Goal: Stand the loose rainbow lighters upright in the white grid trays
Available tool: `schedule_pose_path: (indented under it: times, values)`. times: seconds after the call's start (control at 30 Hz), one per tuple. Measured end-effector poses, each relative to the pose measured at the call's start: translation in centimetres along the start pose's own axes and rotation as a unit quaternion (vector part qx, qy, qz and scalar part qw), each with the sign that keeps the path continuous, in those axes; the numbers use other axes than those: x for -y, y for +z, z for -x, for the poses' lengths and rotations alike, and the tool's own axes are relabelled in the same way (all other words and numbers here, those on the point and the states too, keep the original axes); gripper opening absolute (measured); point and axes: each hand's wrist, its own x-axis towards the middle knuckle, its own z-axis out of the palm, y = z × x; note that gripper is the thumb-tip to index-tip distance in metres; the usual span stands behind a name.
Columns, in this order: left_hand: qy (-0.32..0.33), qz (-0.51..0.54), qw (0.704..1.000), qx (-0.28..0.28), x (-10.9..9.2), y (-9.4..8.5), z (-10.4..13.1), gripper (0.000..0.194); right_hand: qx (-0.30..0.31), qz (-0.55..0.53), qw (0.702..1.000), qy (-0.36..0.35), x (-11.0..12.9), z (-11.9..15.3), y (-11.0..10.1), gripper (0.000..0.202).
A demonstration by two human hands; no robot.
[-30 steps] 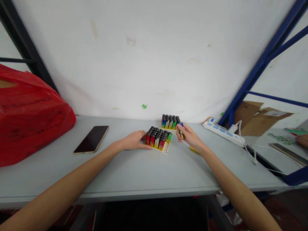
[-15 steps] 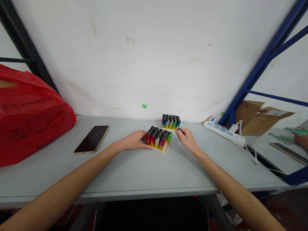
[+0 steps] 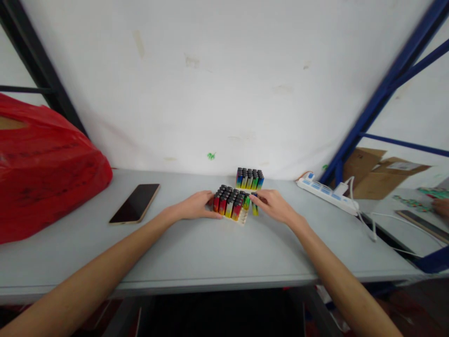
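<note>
A front block of lighters (image 3: 227,206) with black tops and red, yellow and green bodies stands upright in a pale tray (image 3: 242,219). Several holders at the tray's right edge show bare. My left hand (image 3: 196,205) grips the block's left side, thumb along the front edge and fingers behind. Just right of the tray, my right hand (image 3: 275,205) is closed on the upper part of one yellow-green lighter (image 3: 255,210), which hangs roughly upright. Behind stands a second block of lighters (image 3: 249,179) with blue, yellow and green bodies.
A phone (image 3: 136,203) lies on the grey table (image 3: 210,252) left of my hand. Far left is a red plastic bag (image 3: 49,173). A white power strip (image 3: 328,194) with cables lies right, near a cardboard box (image 3: 377,175). Another person's hand (image 3: 441,206) shows at the right edge.
My right hand has come down and turned; the lighter in it now points downward beside the tray, more of it showing. My left hand stays on the front block.
</note>
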Motion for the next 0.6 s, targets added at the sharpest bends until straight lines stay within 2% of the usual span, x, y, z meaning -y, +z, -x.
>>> schedule_pose_path:
  times: [0.07,0.23,0.4,0.6]
  values:
    - [0.001,-0.005,1.000,0.002,0.0,0.0,0.0,0.066,0.004,-0.010,1.000,0.005,0.0,0.1,0.2,0.055]
    - [0.006,-0.008,1.000,0.007,-0.1,0.0,0.0,0.063,-0.043,-0.047,0.998,0.001,0.4,0.0,0.8,0.054]
    - [-0.008,-0.018,1.000,0.003,-0.1,0.0,0.0,0.065,0.008,-0.078,0.997,0.017,0.4,-0.1,1.0,0.056]
    - [0.002,-0.012,1.000,0.000,-0.1,0.0,-0.1,0.064,0.054,-0.099,0.993,0.019,-0.8,0.2,0.4,0.053]
